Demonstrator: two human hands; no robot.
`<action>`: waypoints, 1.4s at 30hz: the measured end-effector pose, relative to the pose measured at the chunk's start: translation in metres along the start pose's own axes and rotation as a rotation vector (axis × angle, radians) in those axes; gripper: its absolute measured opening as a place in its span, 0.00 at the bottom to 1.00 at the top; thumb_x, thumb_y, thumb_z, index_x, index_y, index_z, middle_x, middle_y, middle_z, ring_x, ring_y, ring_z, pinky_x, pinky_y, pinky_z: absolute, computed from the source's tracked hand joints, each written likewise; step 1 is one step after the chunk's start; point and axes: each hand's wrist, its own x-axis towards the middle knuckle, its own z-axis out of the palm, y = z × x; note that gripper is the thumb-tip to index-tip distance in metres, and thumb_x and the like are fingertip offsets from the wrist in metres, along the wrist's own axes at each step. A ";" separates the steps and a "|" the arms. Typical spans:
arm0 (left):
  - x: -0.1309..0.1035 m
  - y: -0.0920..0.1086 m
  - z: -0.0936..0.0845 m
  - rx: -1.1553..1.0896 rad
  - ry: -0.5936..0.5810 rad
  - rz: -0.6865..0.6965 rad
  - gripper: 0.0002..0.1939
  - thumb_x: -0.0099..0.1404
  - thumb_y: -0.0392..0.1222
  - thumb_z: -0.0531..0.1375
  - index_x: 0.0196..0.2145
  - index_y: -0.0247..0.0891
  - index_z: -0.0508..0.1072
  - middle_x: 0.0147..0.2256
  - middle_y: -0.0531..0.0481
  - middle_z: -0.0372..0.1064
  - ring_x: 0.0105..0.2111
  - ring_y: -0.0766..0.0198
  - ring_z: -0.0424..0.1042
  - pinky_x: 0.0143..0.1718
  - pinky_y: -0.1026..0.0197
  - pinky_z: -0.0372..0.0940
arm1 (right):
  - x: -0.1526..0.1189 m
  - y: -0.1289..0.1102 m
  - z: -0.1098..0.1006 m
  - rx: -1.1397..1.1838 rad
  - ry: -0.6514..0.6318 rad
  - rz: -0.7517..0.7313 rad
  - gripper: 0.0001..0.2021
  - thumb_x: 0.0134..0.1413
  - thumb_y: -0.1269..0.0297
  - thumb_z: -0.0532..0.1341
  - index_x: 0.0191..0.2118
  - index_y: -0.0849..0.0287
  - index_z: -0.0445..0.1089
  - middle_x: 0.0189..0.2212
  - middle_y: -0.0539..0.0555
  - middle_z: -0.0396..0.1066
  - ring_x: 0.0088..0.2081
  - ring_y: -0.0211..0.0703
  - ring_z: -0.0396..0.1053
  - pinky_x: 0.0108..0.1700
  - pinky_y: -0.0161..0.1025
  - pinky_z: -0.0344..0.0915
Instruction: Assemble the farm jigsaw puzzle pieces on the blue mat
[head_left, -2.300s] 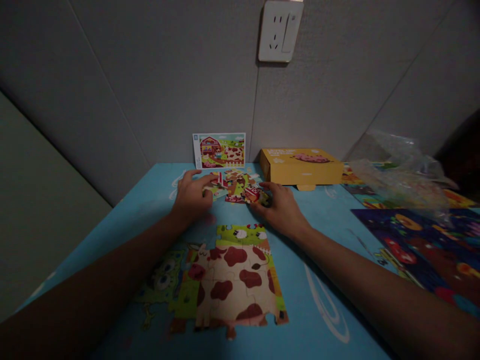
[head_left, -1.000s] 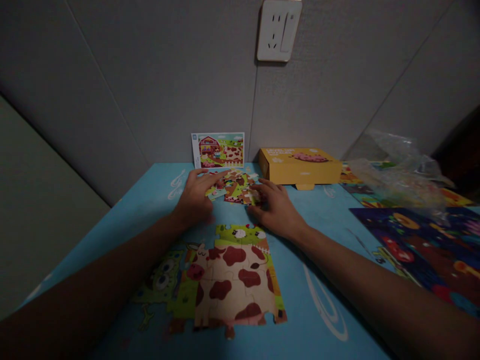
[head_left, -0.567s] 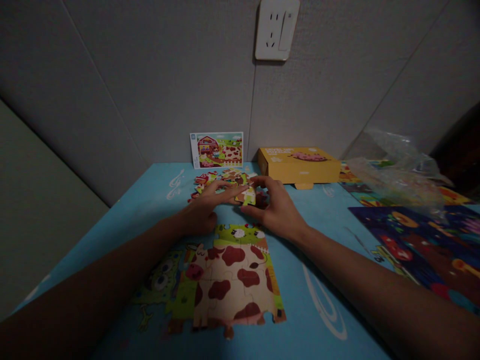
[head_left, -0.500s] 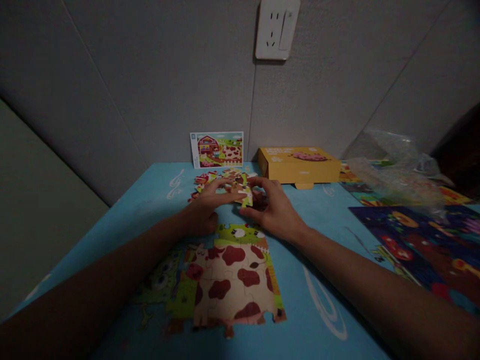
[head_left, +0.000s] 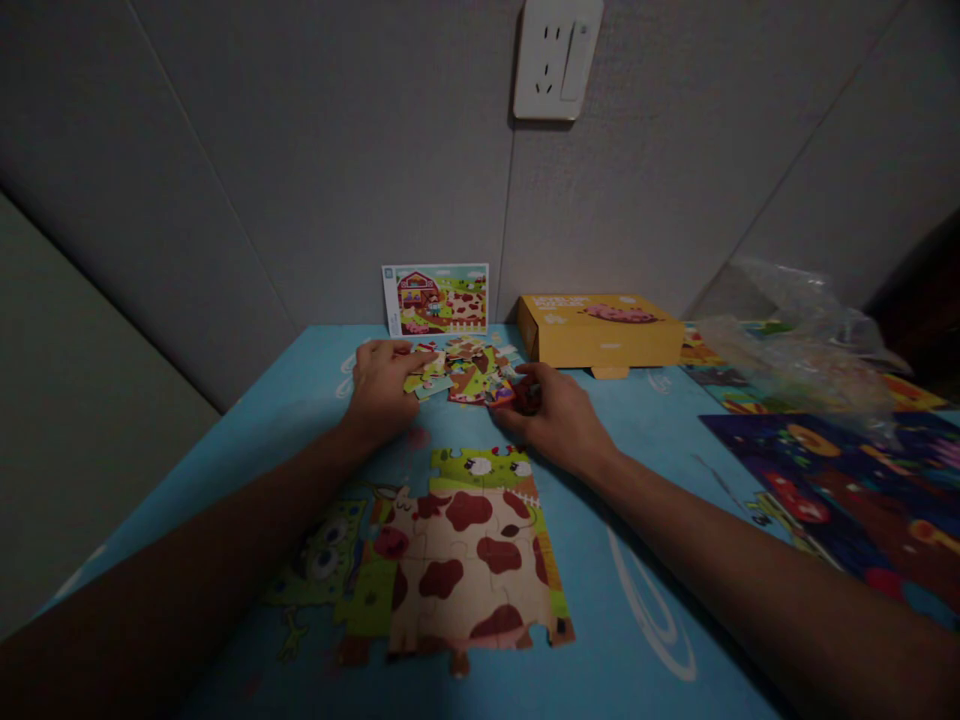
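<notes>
A partly joined jigsaw puzzle [head_left: 480, 560] lies flat in front of me, showing a white cow with brown patches and two sheep above it. Behind it is a heap of loose puzzle pieces [head_left: 472, 370]. My left hand [head_left: 384, 390] is at the heap's left side, its fingers curled over a few pieces, with a green and pale blue puzzle piece [head_left: 431, 385] by the thumb and forefinger. At the heap's right side, my right hand [head_left: 559, 415] has thumb and forefinger closed around red puzzle pieces [head_left: 527, 394]. Its other fingers are partly hidden.
A farm picture card [head_left: 436, 300] leans against the wall behind the heap. To its right is a yellow box [head_left: 604, 335]. Crumpled clear plastic [head_left: 810, 350] and a dark blue picture sheet [head_left: 840, 480] lie farther right. A socket [head_left: 557, 60] is on the wall.
My left hand has moved left and back, away from the piece between both hands, onto the heap's left side. My right hand stays near the red pieces, and the heap's middle is now uncovered.
</notes>
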 end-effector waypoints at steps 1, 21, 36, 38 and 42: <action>-0.001 0.001 0.000 -0.049 -0.008 0.084 0.41 0.46 0.27 0.53 0.59 0.41 0.69 0.51 0.44 0.68 0.56 0.47 0.57 0.61 0.40 0.54 | 0.000 -0.001 -0.001 0.052 0.023 -0.012 0.27 0.46 0.55 0.67 0.52 0.62 0.68 0.43 0.62 0.74 0.44 0.57 0.70 0.46 0.53 0.65; 0.002 0.001 -0.004 0.072 -0.020 -0.126 0.30 0.50 0.30 0.55 0.50 0.45 0.78 0.52 0.43 0.68 0.55 0.43 0.60 0.57 0.38 0.58 | -0.001 0.000 0.000 -0.033 -0.067 0.013 0.34 0.46 0.58 0.65 0.60 0.65 0.61 0.47 0.64 0.73 0.49 0.61 0.67 0.50 0.56 0.62; -0.005 0.006 -0.001 -0.188 -0.032 0.487 0.46 0.44 0.23 0.50 0.63 0.37 0.63 0.51 0.47 0.72 0.55 0.51 0.57 0.59 0.43 0.58 | -0.001 0.001 -0.001 -0.024 0.000 0.091 0.37 0.43 0.53 0.67 0.59 0.64 0.61 0.38 0.61 0.74 0.39 0.57 0.71 0.42 0.52 0.64; -0.008 0.008 0.001 -0.170 -0.106 0.528 0.46 0.46 0.22 0.51 0.64 0.41 0.62 0.55 0.47 0.69 0.58 0.49 0.55 0.61 0.39 0.55 | -0.002 0.000 -0.001 0.036 0.007 0.060 0.36 0.42 0.55 0.67 0.59 0.63 0.61 0.38 0.60 0.74 0.39 0.56 0.71 0.42 0.51 0.64; -0.012 0.015 -0.001 -0.174 -0.185 0.606 0.41 0.50 0.23 0.53 0.61 0.46 0.66 0.59 0.44 0.64 0.64 0.46 0.51 0.62 0.36 0.51 | -0.004 -0.008 -0.004 0.201 0.013 -0.160 0.36 0.44 0.57 0.67 0.60 0.61 0.60 0.45 0.61 0.71 0.45 0.54 0.70 0.46 0.49 0.66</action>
